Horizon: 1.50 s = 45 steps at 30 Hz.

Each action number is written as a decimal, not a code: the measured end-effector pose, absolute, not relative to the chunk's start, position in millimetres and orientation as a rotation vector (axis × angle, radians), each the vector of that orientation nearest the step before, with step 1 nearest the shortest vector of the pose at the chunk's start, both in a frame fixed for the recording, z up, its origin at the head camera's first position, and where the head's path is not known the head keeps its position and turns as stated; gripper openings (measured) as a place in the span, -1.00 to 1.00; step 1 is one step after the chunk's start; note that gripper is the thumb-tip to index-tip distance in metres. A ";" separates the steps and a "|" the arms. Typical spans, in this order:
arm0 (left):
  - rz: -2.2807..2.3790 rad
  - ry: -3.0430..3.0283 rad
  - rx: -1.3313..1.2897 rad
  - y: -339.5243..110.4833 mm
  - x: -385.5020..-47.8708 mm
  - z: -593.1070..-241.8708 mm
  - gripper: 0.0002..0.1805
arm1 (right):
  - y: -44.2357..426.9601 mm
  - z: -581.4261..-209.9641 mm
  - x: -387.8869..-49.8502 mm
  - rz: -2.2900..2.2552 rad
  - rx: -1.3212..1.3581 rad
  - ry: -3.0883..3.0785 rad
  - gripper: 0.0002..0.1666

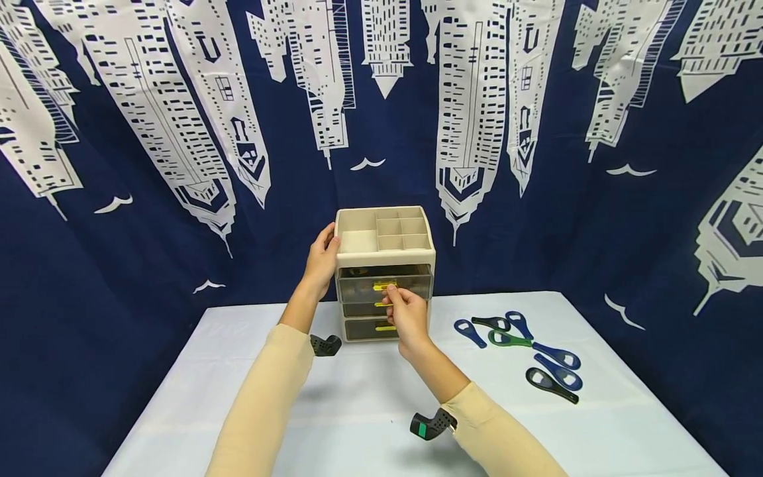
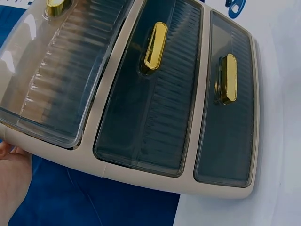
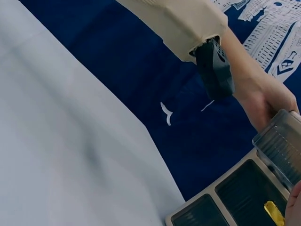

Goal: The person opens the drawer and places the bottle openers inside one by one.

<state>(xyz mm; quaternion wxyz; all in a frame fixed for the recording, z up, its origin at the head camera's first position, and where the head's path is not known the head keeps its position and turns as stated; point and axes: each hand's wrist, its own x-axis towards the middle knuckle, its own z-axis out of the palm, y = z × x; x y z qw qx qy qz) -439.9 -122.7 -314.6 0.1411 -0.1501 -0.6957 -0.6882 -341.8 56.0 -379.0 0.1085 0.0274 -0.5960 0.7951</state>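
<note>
A cream desktop organizer [image 1: 386, 255] with smoky see-through drawers stands at the back of the table. Its top drawer [image 1: 354, 290] juts partly out, while the two below sit closed. My right hand [image 1: 410, 318] pinches the yellow-gold handle [image 1: 381, 286] of that top drawer between thumb and fingers. Against the organizer's left side rests my left hand [image 1: 322, 260], its fingers partly hidden at the edge in the left wrist view. The drawer's contents are too dark to make out.
Several bottle openers lie loose on the white table [image 1: 369, 404] to the right, among them a green one [image 1: 508, 339], a black one [image 1: 551, 385] and a blue one [image 1: 469, 332]. A navy cloth [image 1: 387, 185] with white buildings hangs behind the organizer.
</note>
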 end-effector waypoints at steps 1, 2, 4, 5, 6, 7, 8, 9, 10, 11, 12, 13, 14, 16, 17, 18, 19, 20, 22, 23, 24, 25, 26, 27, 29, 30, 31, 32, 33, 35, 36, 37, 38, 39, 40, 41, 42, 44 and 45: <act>-1.995 -2.015 -0.428 -122.8 -435.5 -312.0 -0.46 | 55.4 -375.7 -339.9 2.340 0.073 -1.766 -0.58; -1.997 -2.017 -0.424 -123.7 -434.7 -312.8 -0.46 | 54.7 -375.8 -340.9 2.340 0.070 -1.774 -0.58; -1.999 -2.018 -0.417 -125.1 -433.5 -314.4 -0.46 | 53.6 -376.6 -342.5 2.348 0.069 -1.775 -0.58; -2.004 -2.020 -0.417 -125.3 -433.3 -315.1 -0.46 | 53.4 -377.1 -343.6 2.345 0.066 -1.778 -0.58; -2.006 -2.023 -0.413 -125.4 -433.0 -315.4 -0.46 | 53.1 -377.4 -344.4 2.344 0.063 -1.777 -0.58; -2.008 -2.024 -0.408 -125.2 -432.8 -315.8 -0.46 | 52.8 -378.1 -345.4 2.339 0.064 -1.775 -0.58; -2.006 -2.015 -0.409 -125.9 -436.6 -319.1 -0.46 | 52.6 -381.5 -349.1 2.339 0.071 -1.767 -0.57; -2.008 -2.013 -0.408 -125.8 -436.8 -319.0 -0.46 | 52.6 -381.5 -349.9 2.337 0.074 -1.764 -0.58; -2.011 -2.013 -0.412 -125.4 -437.0 -318.6 -0.46 | 52.8 -381.3 -351.2 2.334 0.075 -1.760 -0.58; -2.011 -2.012 -0.415 -125.2 -436.8 -317.9 -0.45 | 53.0 -380.7 -352.4 2.329 0.075 -1.762 -0.59; -2.011 -2.008 -0.420 -124.7 -436.6 -317.0 -0.45 | 53.0 -380.1 -353.9 2.323 0.073 -1.764 -0.60; -2.010 -2.003 -0.425 -124.2 -436.5 -316.3 -0.45 | 53.3 -379.3 -355.5 2.317 0.075 -1.770 -0.60; -2.012 -1.998 -0.429 -123.6 -436.5 -315.7 -0.45 | 53.7 -378.5 -357.3 2.309 0.072 -1.774 -0.61; -2.019 -1.993 -0.436 -122.4 -436.7 -315.0 -0.45 | 54.3 -377.0 -360.9 2.294 0.061 -1.779 -0.62; -2.023 -1.993 -0.441 -121.8 -436.9 -314.7 -0.45 | 54.7 -376.4 -362.7 2.290 0.050 -1.778 -0.63; -2.025 -1.997 -0.442 -121.1 -437.3 -314.4 -0.45 | 55.0 -375.9 -364.6 2.286 0.040 -1.777 -0.63; -2.030 -1.999 -0.441 -120.9 -437.9 -314.4 -0.45 | 55.4 -375.2 -366.1 2.284 0.034 -1.777 -0.64; -2.035 -1.995 -0.442 -120.5 -438.0 -314.0 -0.45 | 55.5 -374.7 -367.7 2.283 0.029 -1.777 -0.64; -2.031 -1.992 -0.448 -120.4 -438.9 -313.3 -0.44 | 55.4 -373.5 -370.9 2.281 0.026 -1.779 -0.64; -2.029 -1.987 -0.453 -120.5 -439.3 -312.8 -0.44 | 55.3 -373.1 -372.5 2.277 0.024 -1.784 -0.64; -2.028 -1.981 -0.453 -121.0 -439.3 -312.3 -0.45 | 54.8 -372.7 -374.0 2.274 0.024 -1.792 -0.64; -2.029 -1.973 -0.454 -121.6 -439.1 -311.9 -0.45 | 54.3 -372.6 -375.5 2.276 0.021 -1.796 -0.63; -2.030 -1.968 -0.453 -122.0 -438.9 -311.8 -0.45 | 53.9 -372.7 -376.8 2.279 0.018 -1.799 -0.62; -2.029 -1.973 -0.450 -122.4 -438.9 -311.9 -0.45 | 53.6 -372.9 -377.7 2.282 0.010 -1.801 -0.62; -2.035 -1.982 -0.447 -122.5 -438.0 -312.1 -0.45 | 53.1 -373.8 -378.6 2.286 -0.011 -1.797 -0.61; -2.036 -1.990 -0.445 -122.4 -437.4 -312.3 -0.45 | 53.0 -374.2 -378.7 2.290 -0.021 -1.795 -0.61; -2.032 -1.996 -0.443 -123.1 -437.1 -312.6 -0.45 | 52.4 -374.5 -378.7 2.291 -0.024 -1.796 -0.61; -2.030 -1.998 -0.441 -123.7 -436.6 -312.8 -0.45 | 51.8 -374.5 -378.4 2.290 -0.023 -1.800 -0.60; -2.027 -2.000 -0.440 -124.2 -436.1 -312.9 -0.45 | 51.4 -374.6 -378.1 2.288 -0.022 -1.805 -0.60; -2.023 -2.002 -0.443 -123.5 -436.2 -313.0 -0.45 | 52.2 -375.2 -377.4 2.282 -0.014 -1.814 -0.59; -2.022 -1.999 -0.443 -123.3 -436.2 -313.0 -0.45 | 52.7 -375.6 -377.1 2.283 -0.008 -1.819 -0.59; -2.021 -1.998 -0.441 -123.1 -436.5 -313.2 -0.45 | 53.3 -376.1 -376.7 2.283 0.001 -1.824 -0.58; -2.021 -1.995 -0.439 -122.8 -436.3 -313.2 -0.45 | 54.0 -376.6 -376.4 2.284 0.007 -1.826 -0.58; -2.019 -1.997 -0.439 -122.8 -436.4 -313.2 -0.45 | 54.6 -377.2 -376.3 2.285 0.017 -1.824 -0.58; -2.019 -1.997 -0.436 -122.5 -436.3 -313.2 -0.45 | 55.2 -377.6 -375.8 2.286 0.026 -1.821 -0.57; -2.020 -1.996 -0.435 -122.3 -436.2 -313.1 -0.45 | 55.8 -378.1 -375.3 2.288 0.035 -1.817 -0.57; -2.020 -1.993 -0.432 -122.1 -436.0 -313.1 -0.45 | 56.4 -379.0 -375.5 2.291 0.043 -1.809 -0.58; -2.022 -1.992 -0.431 -121.9 -435.9 -313.0 -0.45 | 57.6 -380.8 -374.6 2.297 0.061 -1.793 -0.59; -2.023 -1.991 -0.430 -121.9 -436.3 -313.1 -0.46 | 58.2 -381.9 -373.8 2.303 0.068 -1.785 -0.60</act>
